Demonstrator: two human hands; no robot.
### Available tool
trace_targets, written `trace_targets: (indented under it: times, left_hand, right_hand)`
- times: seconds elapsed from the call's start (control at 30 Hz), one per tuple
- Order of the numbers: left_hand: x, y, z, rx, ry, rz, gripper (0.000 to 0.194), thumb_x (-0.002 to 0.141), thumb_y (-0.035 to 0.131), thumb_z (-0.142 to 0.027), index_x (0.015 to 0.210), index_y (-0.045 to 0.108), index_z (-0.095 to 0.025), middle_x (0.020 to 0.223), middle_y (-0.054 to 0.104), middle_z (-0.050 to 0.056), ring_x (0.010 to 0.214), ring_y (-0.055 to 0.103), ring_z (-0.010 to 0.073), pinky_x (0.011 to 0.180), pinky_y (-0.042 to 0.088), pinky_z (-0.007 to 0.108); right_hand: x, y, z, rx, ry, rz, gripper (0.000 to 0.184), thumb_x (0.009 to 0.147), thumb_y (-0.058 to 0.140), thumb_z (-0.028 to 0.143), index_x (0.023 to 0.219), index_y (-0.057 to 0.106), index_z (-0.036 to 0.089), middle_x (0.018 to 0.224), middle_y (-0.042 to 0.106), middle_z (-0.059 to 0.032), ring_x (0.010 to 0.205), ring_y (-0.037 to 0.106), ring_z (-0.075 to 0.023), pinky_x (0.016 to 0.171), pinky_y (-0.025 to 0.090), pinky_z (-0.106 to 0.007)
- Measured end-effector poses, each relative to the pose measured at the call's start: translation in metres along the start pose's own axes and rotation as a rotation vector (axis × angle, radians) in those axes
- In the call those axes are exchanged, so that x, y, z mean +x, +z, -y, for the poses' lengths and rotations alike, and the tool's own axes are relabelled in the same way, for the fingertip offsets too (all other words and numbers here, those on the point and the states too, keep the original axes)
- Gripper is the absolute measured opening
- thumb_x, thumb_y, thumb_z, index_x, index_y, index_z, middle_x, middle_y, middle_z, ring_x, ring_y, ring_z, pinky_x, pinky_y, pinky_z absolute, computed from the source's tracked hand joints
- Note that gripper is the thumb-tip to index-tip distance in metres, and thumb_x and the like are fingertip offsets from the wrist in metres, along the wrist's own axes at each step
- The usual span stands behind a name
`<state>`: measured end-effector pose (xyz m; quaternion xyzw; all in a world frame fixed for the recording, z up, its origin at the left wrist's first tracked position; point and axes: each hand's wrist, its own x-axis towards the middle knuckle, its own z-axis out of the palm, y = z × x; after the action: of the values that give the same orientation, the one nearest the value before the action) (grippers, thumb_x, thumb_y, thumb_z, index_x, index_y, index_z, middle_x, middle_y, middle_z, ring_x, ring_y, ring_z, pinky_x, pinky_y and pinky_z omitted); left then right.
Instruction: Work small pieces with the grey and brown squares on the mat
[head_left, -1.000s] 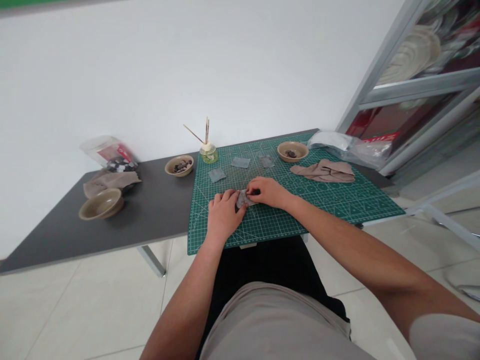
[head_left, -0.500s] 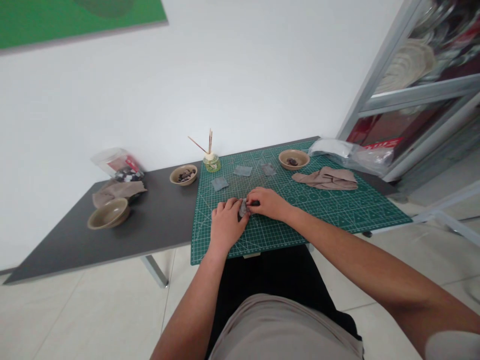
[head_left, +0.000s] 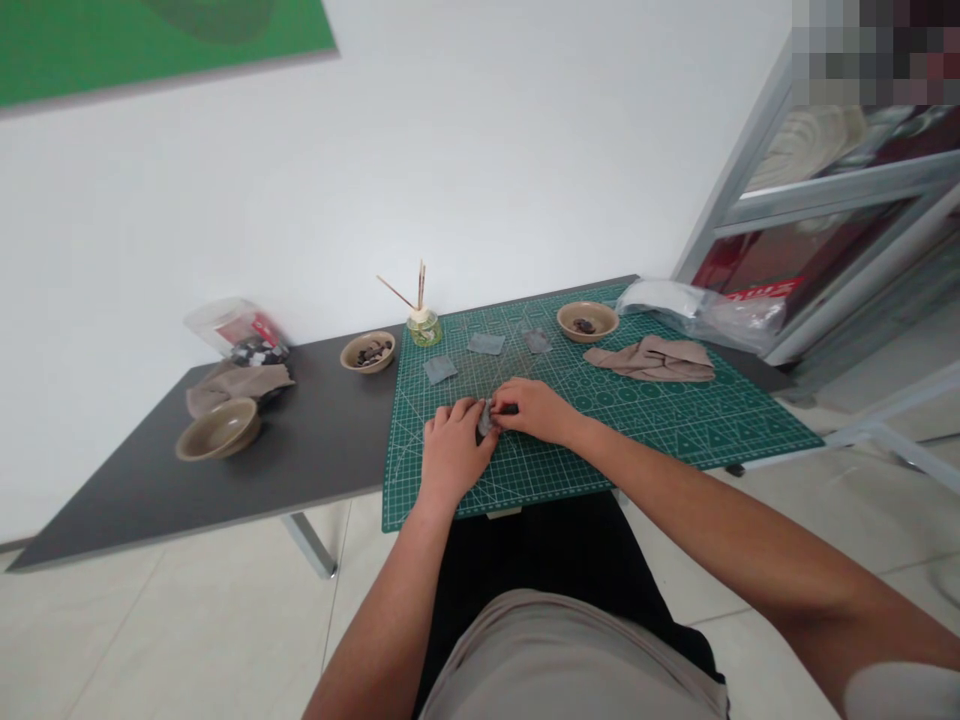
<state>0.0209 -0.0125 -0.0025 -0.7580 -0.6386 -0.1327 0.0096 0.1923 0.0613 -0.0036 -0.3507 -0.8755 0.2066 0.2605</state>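
Note:
A small grey, crumpled-looking piece (head_left: 485,418) lies on the green cutting mat (head_left: 645,425) between my two hands. My left hand (head_left: 454,452) rests on the mat, its thumb and fingers closed on the left side of this piece. From the right, my right hand (head_left: 536,410) meets it with the fingertips pinched together; a dark spot shows among those fingers, too small to name. Beyond the hands lie flat grey squares: one on the left (head_left: 439,369), one in the middle (head_left: 486,343) and one on the right (head_left: 537,341).
A bowl with dark pieces (head_left: 588,322) and a brown cloth (head_left: 651,360) are on the mat's right. A reed diffuser (head_left: 425,326) stands behind. Leftward are a bowl of pebble-like pieces (head_left: 367,352), another bowl (head_left: 217,430), a cloth (head_left: 236,385) and a plastic bag (head_left: 236,330).
The fingers of my right hand have shifted very slightly at the grey piece. My left hand stays in place, and the things on the table have not moved.

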Motion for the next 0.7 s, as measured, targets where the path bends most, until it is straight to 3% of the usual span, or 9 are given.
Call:
trace_targets:
  times: [0.1, 0.3, 0.53, 0.7]
  left_hand:
    - [0.0, 0.0, 0.0, 0.001, 0.003, 0.003, 0.045, 0.094, 0.049, -0.045, 0.134, 0.056, -0.027, 0.137, 0.059, 0.004, 0.114, 0.051, 0.0272, 0.092, 0.043, 0.044]
    - [0.0, 0.0, -0.001, -0.004, -0.007, 0.007, 0.046, 0.094, 0.049, -0.046, 0.135, 0.055, -0.027, 0.137, 0.058, 0.005, 0.116, 0.051, 0.0282, 0.093, 0.042, 0.045]
    - [0.0, 0.0, 0.0, -0.012, 0.002, 0.0, 0.045, 0.094, 0.049, -0.045, 0.135, 0.056, -0.027, 0.137, 0.059, 0.005, 0.115, 0.051, 0.0277, 0.093, 0.042, 0.044]
    - [0.001, -0.001, -0.001, -0.013, -0.004, 0.019, 0.046, 0.094, 0.048, -0.046, 0.135, 0.056, -0.028, 0.138, 0.058, 0.005, 0.116, 0.05, 0.028, 0.094, 0.042, 0.044]
  right_hand:
    - [-0.004, -0.005, -0.004, 0.012, -0.038, 0.044, 0.007, 0.076, 0.074, 0.016, 0.073, 0.068, 0.019, 0.087, 0.071, -0.0021, 0.086, 0.063, -0.0179, 0.082, 0.046, -0.031]
    - [-0.004, -0.009, -0.012, -0.051, 0.042, -0.03, 0.004, 0.081, 0.07, 0.018, 0.077, 0.071, 0.019, 0.089, 0.072, -0.0035, 0.092, 0.064, -0.0198, 0.085, 0.046, -0.033]
    - [-0.013, -0.013, -0.004, 0.057, -0.02, 0.057, 0.004, 0.077, 0.075, 0.018, 0.076, 0.071, 0.02, 0.09, 0.072, -0.0021, 0.088, 0.065, -0.0179, 0.083, 0.048, -0.031]
    - [-0.014, -0.017, -0.007, 0.048, -0.035, 0.096, 0.002, 0.081, 0.073, 0.022, 0.08, 0.074, 0.021, 0.093, 0.073, -0.0024, 0.091, 0.065, -0.0184, 0.084, 0.048, -0.031]
